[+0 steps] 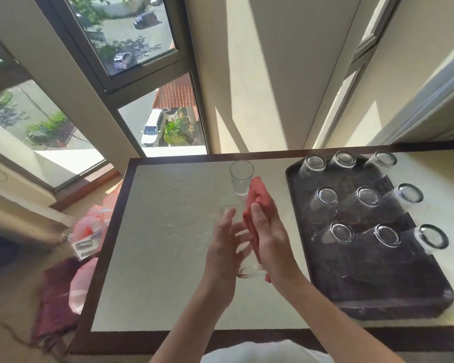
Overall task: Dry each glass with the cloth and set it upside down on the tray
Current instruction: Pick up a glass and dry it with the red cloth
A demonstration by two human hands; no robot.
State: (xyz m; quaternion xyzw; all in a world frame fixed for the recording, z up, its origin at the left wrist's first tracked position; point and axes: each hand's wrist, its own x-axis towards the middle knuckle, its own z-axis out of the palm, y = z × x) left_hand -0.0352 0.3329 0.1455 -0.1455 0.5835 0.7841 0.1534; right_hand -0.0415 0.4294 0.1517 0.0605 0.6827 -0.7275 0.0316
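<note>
Holding glass (250, 271): left hand (225, 248) splayed, right hand (271, 242) gripping cloth (258, 198).

- cloth (258, 203): salmon red, fine ribbed weave
- held glass (248, 268): clear, colourless
- upright glass (241, 176): clear, colourless
- nine inverted glasses (368, 196): clear; thick bases show as dark rings
- tray (372, 292): dark brown, near black, faint pale speckle
- counter (168, 231): off-white top with a pebbled texture, dark brown border band
- bags (89, 226) on the floor: pink and white
- fabric (55, 305) on the floor: maroon
- wall (273, 74): cream, with diagonal bands of sunlight and shadow
- window frame (97, 82): grey
- car (152, 127) outside: white
- roof (176, 94) outside: terracotta, rows of tiles
</note>
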